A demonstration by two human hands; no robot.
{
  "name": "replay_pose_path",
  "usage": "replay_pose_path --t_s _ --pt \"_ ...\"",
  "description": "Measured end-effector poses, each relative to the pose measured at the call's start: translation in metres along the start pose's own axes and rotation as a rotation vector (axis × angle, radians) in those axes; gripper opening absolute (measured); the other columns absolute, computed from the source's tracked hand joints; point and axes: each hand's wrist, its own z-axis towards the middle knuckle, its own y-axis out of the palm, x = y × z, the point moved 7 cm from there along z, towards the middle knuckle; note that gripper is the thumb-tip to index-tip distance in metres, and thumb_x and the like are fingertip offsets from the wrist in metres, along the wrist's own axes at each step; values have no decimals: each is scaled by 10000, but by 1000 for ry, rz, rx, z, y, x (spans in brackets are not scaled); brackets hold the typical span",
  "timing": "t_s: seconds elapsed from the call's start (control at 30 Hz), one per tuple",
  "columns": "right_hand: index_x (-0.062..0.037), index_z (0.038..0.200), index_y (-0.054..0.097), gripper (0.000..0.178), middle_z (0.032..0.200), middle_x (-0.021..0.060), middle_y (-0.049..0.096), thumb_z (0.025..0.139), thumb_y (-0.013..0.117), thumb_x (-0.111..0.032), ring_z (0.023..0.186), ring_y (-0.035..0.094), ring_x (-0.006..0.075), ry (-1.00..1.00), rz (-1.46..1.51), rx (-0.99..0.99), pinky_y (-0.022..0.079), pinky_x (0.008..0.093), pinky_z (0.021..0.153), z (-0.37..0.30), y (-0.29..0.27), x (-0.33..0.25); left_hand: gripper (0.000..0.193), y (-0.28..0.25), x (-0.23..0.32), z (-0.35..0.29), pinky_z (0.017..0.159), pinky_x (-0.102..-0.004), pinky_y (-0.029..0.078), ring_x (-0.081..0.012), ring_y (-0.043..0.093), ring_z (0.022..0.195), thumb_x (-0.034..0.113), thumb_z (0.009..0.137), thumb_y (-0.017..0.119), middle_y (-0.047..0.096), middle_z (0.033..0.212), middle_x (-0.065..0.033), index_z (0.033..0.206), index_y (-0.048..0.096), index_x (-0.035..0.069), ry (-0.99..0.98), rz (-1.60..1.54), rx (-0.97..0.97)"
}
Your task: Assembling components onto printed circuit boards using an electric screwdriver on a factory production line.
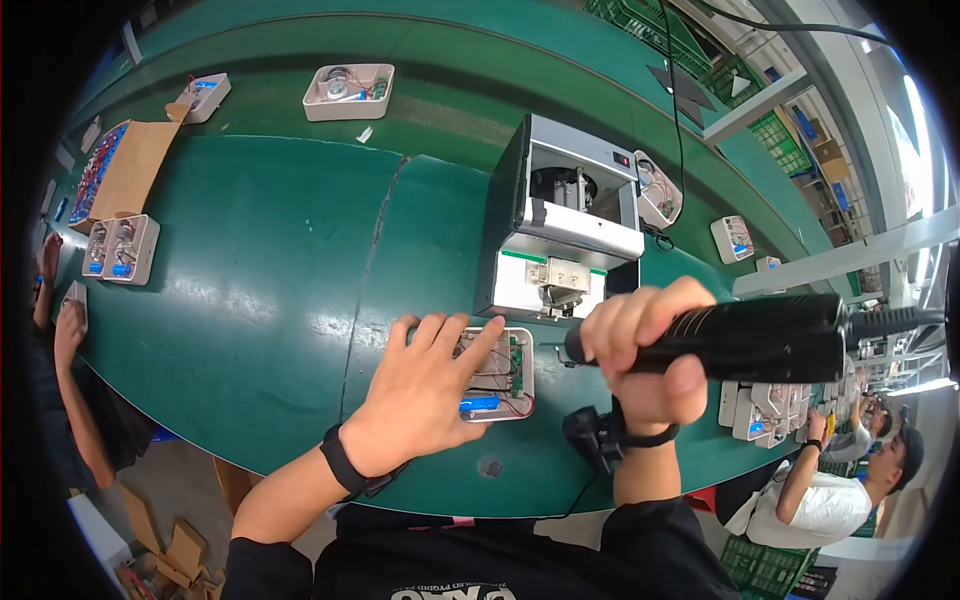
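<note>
My left hand (415,390) lies over the left part of a white plastic housing (528,375), index finger at its far rim and thumb along its near edge. Inside the housing show a green circuit board (516,365), thin wires and a blue cylindrical battery (479,404); my fingers hide the rest. My right hand (650,350) is closed round a black electric screwdriver (760,338), raised just right of the housing. The tool lies nearly level, its narrow end toward the housing and apart from it, its cable leaving at right.
Beyond my hands stands a grey and black machine (570,215). Filled white housings (348,92) sit along the far bench strip; others (765,412) are stacked right. At left are a cardboard box (135,170) and another person's hand (70,325). A co-worker (830,490) sits right.
</note>
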Motion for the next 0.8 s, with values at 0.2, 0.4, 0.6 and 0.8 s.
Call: replay_pose_path --t_s 0.2,0.4,0.6,0.8 --pt "-62 869 476 450 616 47 497 839 766 -405 504 465 151 61 41 27 427 321 511 -11 2 35 947 1 2 2 1028 -477 368 -332 506 1178 365 603 836 537 1255 -157 1440 491 89 -22 -55 -17" --pt "-60 873 479 459 618 44 499 828 787 -397 506 463 141 97 21 55 426 311 511 -10 1 49 953 2 1 4 1018 -454 382 -332 510 1178 365 592 842 539 1257 -160 1434 495 83 -37 -72 -29" --pt "-57 876 479 455 614 46 499 829 783 -392 504 460 139 96 20 56 426 311 511 -9 0 51 959 2 0 4 1013 -450 386 -332 506 1180 347 583 849 540 1262 -161 1433 496 81 -47 -83 -34" --pt "-51 875 479 449 620 49 504 835 771 -389 509 460 144 104 -9 25 427 311 512 -10 3 55 922 2 -1 3 999 -440 386 -319 511 1159 362 613 834 547 1240 -164 1420 504 63 -38 -79 -16"
